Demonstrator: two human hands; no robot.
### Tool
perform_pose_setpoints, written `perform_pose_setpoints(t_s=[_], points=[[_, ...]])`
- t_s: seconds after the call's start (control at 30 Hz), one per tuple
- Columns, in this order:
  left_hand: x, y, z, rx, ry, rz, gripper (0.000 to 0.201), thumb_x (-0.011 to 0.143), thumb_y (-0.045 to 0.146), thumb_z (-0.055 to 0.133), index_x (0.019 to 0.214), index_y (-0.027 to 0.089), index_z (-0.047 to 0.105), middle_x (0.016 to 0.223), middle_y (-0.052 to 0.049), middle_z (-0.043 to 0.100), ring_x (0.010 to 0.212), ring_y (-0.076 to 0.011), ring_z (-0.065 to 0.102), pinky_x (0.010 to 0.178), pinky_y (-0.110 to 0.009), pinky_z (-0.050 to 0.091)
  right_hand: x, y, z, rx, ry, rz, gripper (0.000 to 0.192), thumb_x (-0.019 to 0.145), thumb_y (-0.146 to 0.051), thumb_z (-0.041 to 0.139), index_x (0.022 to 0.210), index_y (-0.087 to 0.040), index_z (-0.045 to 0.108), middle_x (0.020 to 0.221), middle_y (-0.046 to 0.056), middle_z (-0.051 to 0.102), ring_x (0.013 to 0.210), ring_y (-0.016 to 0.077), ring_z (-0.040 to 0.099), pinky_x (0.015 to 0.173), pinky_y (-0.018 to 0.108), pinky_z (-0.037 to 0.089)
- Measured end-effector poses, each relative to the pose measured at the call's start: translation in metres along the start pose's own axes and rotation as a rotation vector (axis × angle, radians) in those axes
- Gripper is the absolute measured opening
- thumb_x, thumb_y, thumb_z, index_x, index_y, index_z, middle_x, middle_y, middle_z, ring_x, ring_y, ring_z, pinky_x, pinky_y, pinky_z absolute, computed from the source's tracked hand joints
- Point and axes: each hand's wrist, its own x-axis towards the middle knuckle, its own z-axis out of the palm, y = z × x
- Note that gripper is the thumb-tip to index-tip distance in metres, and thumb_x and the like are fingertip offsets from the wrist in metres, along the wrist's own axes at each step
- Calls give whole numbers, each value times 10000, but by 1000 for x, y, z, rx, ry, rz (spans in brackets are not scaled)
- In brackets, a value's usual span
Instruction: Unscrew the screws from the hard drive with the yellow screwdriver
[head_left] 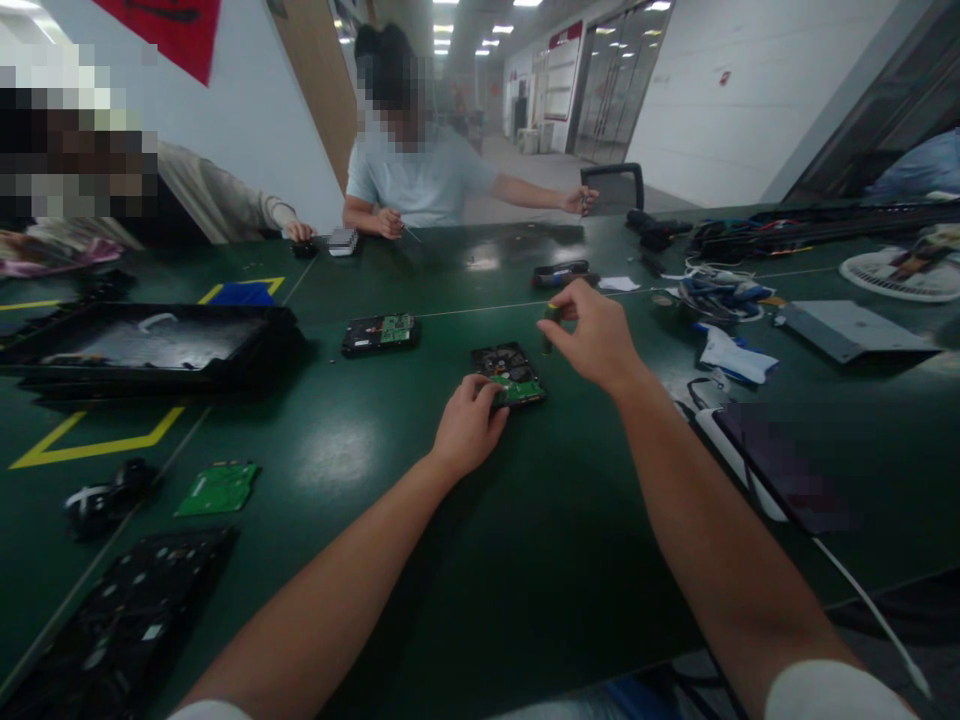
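A hard drive (pixel 508 358) lies on the green table in front of me, its green circuit board facing up. My left hand (pixel 469 425) grips its near left edge, fingers curled over the board. To the right and slightly above the drive, my right hand (pixel 589 330) pinches a small dark screwdriver (pixel 547 340) with a yellow band, held roughly upright. Its lower end is blurred, and it appears apart from the drive. Another hard drive (pixel 380 333), also board side up, lies farther left.
Left are a black tray (pixel 150 375), a loose green circuit board (pixel 217 488) and a black perforated part (pixel 127 620). At right lie a phone-like slab (pixel 780 465), a metal bracket (pixel 855 330) and bundled cables (pixel 720 290). A co-worker (pixel 420 180) sits opposite; another sits left.
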Motion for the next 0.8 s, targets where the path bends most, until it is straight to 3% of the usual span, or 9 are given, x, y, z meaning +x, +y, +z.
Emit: perform_pose_setpoints(t_s=[0.23,0.4,0.8], points=[[0,1,-1,0,1,-2,362,1007,307,638,1356,212,612,1381,-151,540,1263,-329,618,1084,-540,572,0,0,0,-7,-36,-94,210,882,-204,725,1087,-215,683,1115,108,727,990,286,693,943,470,564],[0,0,-1,-17,2,-7,364,1000,300,644,1355,222,614,1388,-148,537,1263,-332,620,1076,-551,578,1,1,0,8,-10,-14,226,852,-250,770,1041,-232,646,1077,99,728,940,289,690,907,482,576],[0,2,-2,-18,2,-2,361,1006,294,641,1352,195,615,1379,-161,544,1271,-330,614,1097,-541,560,0,-1,0,8,-6,-32,214,861,-249,753,1045,-220,647,1083,106,727,937,286,691,890,469,573]])
